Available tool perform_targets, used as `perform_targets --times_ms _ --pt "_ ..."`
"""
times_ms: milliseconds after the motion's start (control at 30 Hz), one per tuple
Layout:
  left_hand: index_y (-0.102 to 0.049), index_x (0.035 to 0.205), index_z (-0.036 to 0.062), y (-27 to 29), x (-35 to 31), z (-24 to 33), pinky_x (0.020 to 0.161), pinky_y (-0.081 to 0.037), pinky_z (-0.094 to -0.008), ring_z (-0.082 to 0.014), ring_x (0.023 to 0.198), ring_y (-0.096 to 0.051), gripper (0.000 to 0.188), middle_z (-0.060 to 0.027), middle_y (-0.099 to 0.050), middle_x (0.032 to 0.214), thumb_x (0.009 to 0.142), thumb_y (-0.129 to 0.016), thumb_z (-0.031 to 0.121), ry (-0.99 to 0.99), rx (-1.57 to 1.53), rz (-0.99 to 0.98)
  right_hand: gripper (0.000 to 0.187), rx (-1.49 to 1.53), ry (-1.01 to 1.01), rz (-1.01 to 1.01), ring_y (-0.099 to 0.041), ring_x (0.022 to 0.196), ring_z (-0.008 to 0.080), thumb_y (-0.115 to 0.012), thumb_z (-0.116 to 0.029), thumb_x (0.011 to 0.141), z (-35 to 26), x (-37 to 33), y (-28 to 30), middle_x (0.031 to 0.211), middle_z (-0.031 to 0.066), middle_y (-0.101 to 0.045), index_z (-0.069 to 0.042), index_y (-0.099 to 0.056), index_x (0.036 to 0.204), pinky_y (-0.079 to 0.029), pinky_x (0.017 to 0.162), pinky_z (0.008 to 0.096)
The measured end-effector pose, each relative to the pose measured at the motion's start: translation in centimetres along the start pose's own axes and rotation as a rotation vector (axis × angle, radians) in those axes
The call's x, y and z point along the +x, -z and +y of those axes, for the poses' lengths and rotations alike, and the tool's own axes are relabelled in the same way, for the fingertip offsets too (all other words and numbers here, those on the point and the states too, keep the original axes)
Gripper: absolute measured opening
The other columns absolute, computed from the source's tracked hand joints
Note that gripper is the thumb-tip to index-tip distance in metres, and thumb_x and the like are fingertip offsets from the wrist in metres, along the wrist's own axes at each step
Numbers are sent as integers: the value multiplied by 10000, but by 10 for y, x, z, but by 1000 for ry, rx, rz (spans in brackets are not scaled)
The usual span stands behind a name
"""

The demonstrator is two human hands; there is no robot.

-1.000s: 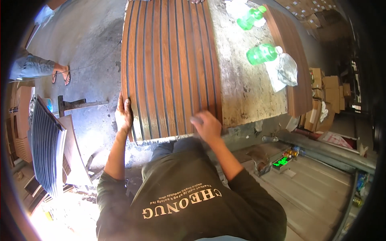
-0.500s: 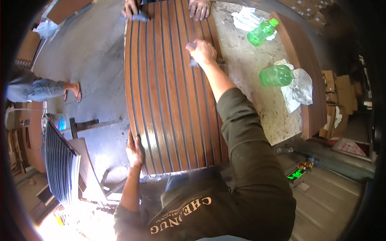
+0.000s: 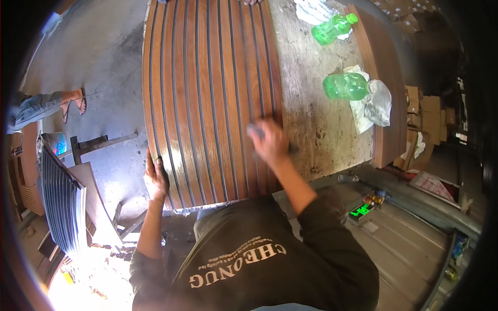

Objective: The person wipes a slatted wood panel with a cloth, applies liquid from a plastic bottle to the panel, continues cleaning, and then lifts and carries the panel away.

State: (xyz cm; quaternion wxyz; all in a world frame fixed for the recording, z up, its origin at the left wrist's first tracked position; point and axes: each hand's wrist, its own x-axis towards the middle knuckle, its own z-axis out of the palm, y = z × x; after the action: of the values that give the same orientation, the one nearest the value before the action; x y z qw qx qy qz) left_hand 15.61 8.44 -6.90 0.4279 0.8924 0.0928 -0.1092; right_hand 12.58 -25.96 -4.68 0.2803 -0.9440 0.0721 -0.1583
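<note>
Drawn back nearer the body since half a second ago, the right hand (image 3: 271, 141) curls its fingers around a grey pad (image 3: 254, 130). From the left: the left hand (image 3: 156, 177), fingers gripping the edge of the slatted wood panel (image 3: 202, 83) on the table (image 3: 308, 124); then a green-capped bottle (image 3: 331, 30) and a nearer green bottle (image 3: 345, 86), contents unclear, crumpled plastic (image 3: 378, 106) beside it; cardboard boxes (image 3: 430, 120) beyond.

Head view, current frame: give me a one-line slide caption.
Left hand touches a grooved brown panel at its edge; right hand holds a blurred grey item; two green bottles alongside.
</note>
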Motion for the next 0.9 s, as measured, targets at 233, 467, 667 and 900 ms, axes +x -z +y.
perform_targets --times_ms 233,467,667,900 --pt "-374 1398 94 -14 5 -2 622 -442 -325 -175 643 -507 597 -128 -607 795 943 -436 476 -149 44 85 410 -268 -73 60 -631 879 304 -599 -482 835 45 175 -38 939 107 -655 -111 -654 1000 -497 757 431" --pt "-387 1386 70 -3 8 -10 786 -472 -328 -231 903 -613 549 -199 -631 1088 958 -442 410 -222 -4 102 207 -241 48 83 -553 850 309 -636 -326 805 3 -54 28 887 97 -587 -138 -642 891 -421 723 439" --pt "-370 1391 47 -5 8 -5 768 -463 -293 -188 862 -584 569 -174 -630 1058 957 -456 405 -207 20 40 236 -168 -18 131 -569 774 328 -668 -341 779 12 -80 32 832 116 -589 -119 -643 855 -444 665 450" --pt "-359 1383 -3 -9 22 -20 955 -392 -306 -244 1140 -521 584 -191 -537 1272 964 -447 394 -186 2 44 281 -109 -208 137 -589 861 316 -694 -395 742 50 -18 23 910 107 -600 -148 -675 875 -473 729 422"
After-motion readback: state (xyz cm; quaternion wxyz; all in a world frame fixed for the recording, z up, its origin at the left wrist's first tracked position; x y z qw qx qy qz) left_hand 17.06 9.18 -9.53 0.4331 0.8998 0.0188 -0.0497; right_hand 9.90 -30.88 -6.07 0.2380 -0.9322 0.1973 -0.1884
